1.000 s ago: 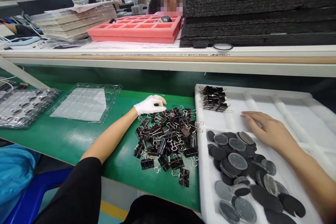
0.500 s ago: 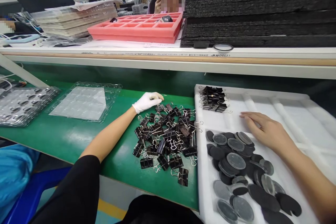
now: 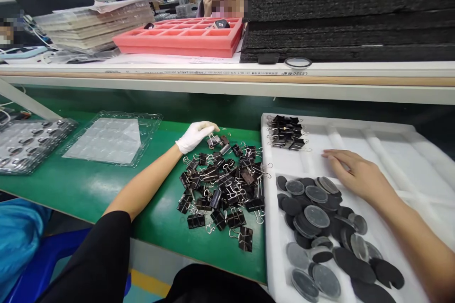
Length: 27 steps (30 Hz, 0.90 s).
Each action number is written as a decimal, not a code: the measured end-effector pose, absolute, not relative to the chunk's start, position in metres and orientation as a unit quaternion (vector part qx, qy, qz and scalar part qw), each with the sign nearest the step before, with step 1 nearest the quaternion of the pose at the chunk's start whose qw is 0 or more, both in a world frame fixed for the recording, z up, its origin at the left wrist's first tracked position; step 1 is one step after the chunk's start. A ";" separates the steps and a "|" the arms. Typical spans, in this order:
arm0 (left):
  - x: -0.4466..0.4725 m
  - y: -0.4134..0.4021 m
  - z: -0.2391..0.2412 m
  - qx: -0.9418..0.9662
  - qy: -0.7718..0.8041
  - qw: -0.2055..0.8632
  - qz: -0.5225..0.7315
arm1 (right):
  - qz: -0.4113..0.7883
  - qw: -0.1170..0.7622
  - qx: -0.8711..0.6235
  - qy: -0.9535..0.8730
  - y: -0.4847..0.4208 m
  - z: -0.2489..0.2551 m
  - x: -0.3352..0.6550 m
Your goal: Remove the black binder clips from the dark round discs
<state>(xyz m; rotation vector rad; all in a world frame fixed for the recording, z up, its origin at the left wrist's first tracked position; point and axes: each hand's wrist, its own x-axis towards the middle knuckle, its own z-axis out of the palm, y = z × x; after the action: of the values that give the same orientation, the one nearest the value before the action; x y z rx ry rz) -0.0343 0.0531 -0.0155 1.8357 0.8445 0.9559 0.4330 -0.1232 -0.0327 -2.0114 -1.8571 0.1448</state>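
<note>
My left hand (image 3: 196, 137), in a white glove, is at the far edge of a heap of black binder clips (image 3: 227, 180) on the green table. Its fingers are bent together over a binder clip (image 3: 213, 141) with wire handles and appear to pinch it; the fingertips are partly hidden. My bare right hand (image 3: 355, 173) rests on the white foam tray (image 3: 316, 157), fingers stretched out and thumb apart, with nothing in it. Beyond its fingertips, several binder clips (image 3: 287, 132) lie in rows in the tray's far left corner. Dark and clear round discs (image 3: 316, 218) fill the compartment nearest me.
A clear plastic tray with a white sheet (image 3: 106, 139) lies left of the heap, and stacked clear trays (image 3: 31, 144) stand farther left. Above runs a shelf (image 3: 177, 73) bearing a pink foam tray (image 3: 177, 46) and black foam sheets (image 3: 341, 14). A person (image 3: 208, 0) is behind it.
A few binder clips at the far edge of the heap have shifted slightly away from the rest, beside my left hand. My right hand stays in place; the view has moved slightly.
</note>
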 end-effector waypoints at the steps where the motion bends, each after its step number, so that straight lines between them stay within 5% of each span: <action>1: -0.034 0.053 -0.016 0.730 0.339 0.455 0.380 | 0.055 0.198 -0.721 -0.662 -0.123 -0.032 0.433; 9: -0.024 0.045 -0.007 0.710 0.305 0.492 0.402 | 0.064 0.203 -0.726 -0.654 -0.125 -0.026 0.427; 18: -0.024 0.041 -0.014 0.765 0.314 0.360 0.432 | 0.066 0.205 -0.726 -0.653 -0.125 -0.024 0.424; 27: -0.022 0.044 -0.029 0.753 0.358 0.338 0.435 | 0.060 0.210 -0.722 -0.657 -0.125 -0.025 0.425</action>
<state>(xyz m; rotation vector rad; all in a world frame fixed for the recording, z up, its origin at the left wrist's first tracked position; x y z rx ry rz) -0.0223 0.0437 -0.0287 1.9627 0.9331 1.1343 0.4252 -0.1251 -0.0251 -2.0066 -1.8268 0.1657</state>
